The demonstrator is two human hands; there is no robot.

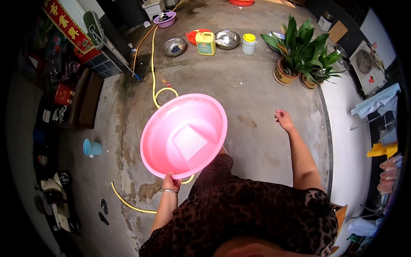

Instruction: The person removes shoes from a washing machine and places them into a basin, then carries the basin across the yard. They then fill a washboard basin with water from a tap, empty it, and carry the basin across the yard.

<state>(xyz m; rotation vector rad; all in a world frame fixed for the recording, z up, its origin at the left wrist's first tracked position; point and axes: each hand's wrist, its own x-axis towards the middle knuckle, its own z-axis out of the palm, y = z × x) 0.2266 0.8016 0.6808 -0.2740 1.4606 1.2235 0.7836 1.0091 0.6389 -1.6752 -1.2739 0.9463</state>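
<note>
My left hand (172,182) grips the near rim of a large pink plastic basin (162,128), thumb over the edge. The basin is held tilted in the air, its inside facing me, with a ribbed washboard panel (189,142) in its bottom. Nothing else shows inside it. My right hand (283,119) is held out over the concrete floor to the right of the basin, fingers curled in and nothing visible in them. Behind and below the basin, a yellow hose (153,73) runs along the floor and is partly hidden by it.
Ahead stand metal bowls (227,39), a yellow jug (206,44), a white tub with yellow lid (248,44) and potted plants (287,70). A purple basin (165,19) is farther back. Leftward are a blue bucket (92,147), slippers (104,206) and a scooter (55,199).
</note>
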